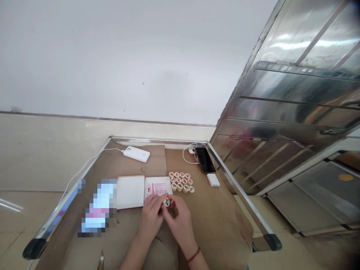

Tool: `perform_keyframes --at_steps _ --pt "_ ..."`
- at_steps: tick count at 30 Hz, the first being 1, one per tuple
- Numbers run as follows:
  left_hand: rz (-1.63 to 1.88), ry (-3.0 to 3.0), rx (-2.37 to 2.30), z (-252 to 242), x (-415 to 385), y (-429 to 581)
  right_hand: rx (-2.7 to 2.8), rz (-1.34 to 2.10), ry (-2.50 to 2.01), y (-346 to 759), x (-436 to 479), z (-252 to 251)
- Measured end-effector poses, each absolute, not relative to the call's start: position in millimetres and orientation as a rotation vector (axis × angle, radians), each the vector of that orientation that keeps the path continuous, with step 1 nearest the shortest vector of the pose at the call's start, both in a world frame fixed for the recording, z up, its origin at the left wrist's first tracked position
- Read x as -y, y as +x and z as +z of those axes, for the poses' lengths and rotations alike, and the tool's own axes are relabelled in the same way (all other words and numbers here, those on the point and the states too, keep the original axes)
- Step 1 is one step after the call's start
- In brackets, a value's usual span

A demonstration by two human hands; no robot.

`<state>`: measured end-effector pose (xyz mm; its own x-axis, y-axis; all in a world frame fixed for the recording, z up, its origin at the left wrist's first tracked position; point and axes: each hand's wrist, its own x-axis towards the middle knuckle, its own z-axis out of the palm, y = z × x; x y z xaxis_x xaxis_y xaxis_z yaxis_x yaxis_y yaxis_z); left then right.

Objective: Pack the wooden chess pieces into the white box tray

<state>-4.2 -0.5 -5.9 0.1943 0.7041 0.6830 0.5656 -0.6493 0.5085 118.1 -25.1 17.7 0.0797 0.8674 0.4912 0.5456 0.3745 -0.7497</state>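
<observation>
My left hand (pixel 151 213) and my right hand (pixel 180 221) meet in front of the open white box half (pixel 170 181). Their fingertips pinch a round Chinese chess piece (pixel 166 202) with a black character, its face turned towards me. Something with a red mark shows just beside it, partly covered by my right fingers. Behind my right hand, several Chinese chess pieces (pixel 182 180) stand grouped in rows on the cardboard, red characters at the back and black ones in front. A sheet with pink lines (pixel 159 188) lies in the box half, its near part hidden by my left hand.
To the left are a second white box half (pixel 130 192) and a blurred-out screen (pixel 98 206). A white power bank (pixel 136 154) with a cable lies at the back. At right are a black phone (pixel 205 160) and a white charger (pixel 213 180). A metal rim (pixel 242 195) borders the cardboard.
</observation>
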Motion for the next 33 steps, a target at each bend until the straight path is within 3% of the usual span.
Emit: perform_keyframes --at_steps 8,15,33 --pt "1.481 2.280 -1.320 2 0 2 1.224 0.067 -1.650 193 -12 1" --pt "1.494 2.286 -1.333 2 0 2 1.307 0.201 -1.748 215 -21 -26" --pt "1.492 2.199 -1.334 3 1 2 1.363 0.211 -1.755 212 -21 -23"
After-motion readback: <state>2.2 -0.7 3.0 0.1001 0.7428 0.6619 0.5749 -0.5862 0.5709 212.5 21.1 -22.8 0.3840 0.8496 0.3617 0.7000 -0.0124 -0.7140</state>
